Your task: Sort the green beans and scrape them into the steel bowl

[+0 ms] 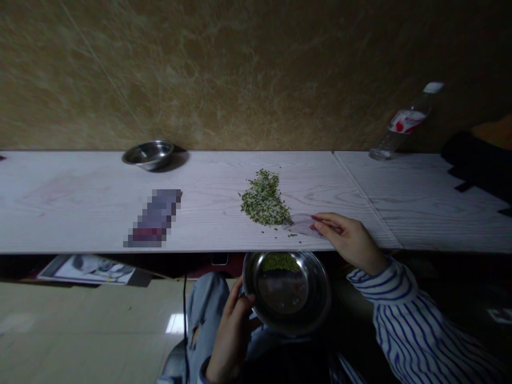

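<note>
As we look down on the work, the right hand (352,242) has a clear plastic protractor (306,224) pinched between thumb and fingers, its curved end right up against the near right edge of a loose pile of mung beans (262,202) on the wood-grain tabletop (212,208). Pale flecks show among those beans; whether they are white grains or bare board, I can't tell. Down below the front edge, over the lap, the left hand (234,325) has a firm hold on the side of a stainless-steel bowl (320,301), thumb over the rim. So where do we stand? Partway, I'd judge: a shallow green heap (280,262) is already in that bowl, banked at the far side with much of the metal floor uncovered, while a broad spread remains up top, a few strays scattered near the protractor and the edge. Over by the wall, a second steel bowl (154,164) sits well apart, leaning our view so low that its contents can't be made out for certain. Away to the right stands a clear plastic bottle (406,121), white-capped, with a red-and-white label; how full it is, the dim light won't say.
</note>
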Available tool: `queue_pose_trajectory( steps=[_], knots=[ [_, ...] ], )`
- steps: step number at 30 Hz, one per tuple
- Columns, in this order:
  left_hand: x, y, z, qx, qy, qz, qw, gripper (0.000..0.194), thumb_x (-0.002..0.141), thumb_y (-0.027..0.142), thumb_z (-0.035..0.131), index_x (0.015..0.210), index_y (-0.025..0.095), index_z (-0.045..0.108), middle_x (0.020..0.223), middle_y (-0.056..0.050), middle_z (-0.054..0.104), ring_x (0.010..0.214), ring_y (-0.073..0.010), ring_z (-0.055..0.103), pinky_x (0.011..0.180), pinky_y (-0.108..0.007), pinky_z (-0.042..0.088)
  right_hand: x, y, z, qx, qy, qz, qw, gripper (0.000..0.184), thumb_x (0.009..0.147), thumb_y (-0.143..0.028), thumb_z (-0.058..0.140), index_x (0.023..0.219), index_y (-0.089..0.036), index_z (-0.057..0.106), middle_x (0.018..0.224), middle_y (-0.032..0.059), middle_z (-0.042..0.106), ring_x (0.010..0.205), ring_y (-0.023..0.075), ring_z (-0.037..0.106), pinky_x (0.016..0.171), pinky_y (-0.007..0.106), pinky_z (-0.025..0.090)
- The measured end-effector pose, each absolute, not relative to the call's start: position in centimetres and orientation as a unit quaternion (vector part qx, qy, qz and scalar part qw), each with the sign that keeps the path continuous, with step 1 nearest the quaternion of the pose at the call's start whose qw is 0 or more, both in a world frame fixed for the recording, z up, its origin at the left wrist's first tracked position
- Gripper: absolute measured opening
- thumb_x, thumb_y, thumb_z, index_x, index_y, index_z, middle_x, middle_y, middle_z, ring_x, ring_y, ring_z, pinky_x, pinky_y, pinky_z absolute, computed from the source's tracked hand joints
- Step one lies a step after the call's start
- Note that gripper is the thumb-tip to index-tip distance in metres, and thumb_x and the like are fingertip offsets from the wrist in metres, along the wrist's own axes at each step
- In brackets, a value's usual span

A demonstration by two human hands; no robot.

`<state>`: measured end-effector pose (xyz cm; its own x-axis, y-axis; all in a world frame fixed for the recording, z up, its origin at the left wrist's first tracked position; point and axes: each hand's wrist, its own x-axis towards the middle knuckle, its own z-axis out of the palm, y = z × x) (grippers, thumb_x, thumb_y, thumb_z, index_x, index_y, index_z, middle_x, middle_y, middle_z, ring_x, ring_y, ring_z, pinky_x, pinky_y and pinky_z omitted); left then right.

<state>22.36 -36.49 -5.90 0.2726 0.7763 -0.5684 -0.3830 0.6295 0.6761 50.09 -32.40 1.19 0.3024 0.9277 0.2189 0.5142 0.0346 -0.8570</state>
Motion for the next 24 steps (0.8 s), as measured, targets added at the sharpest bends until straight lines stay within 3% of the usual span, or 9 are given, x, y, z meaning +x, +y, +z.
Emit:
queue_pose_trajectory(
  steps=[15,24],
  knots=[
    [22.2,-36.4,-5.7,0.198,0.469,0.386,0.769,0.069,0.080,0.034,0.068,0.146,0.027,0.049,0.134,-0.011,0.065,0.120,-0.0326,0.060,0.090,-0.043,0.052,49.8,-31.9,1.1,-0.674,-0.568,0.172,0.439,0.027,0.086,-0.036,0.065,0.104,-0.020,0.077,0.093,0.0079,0.080,0.089,0.0258,0.076,0.088,0.040,0.061],
    [21.9,-36.4,-5.6,0.182,0.481,0.401,0.758,0.069,0.077,0.036,0.072,0.143,0.027,0.054,0.134,-0.011,0.066,0.122,-0.0338,0.060,0.089,-0.042,0.054,48.6,-31.5,1.3,-0.647,-0.574,0.231,0.445,0.026,0.085,-0.034,0.065,0.103,-0.020,0.077,0.093,0.0078,0.080,0.086,0.0243,0.077,0.082,0.037,0.063]
  ],
)
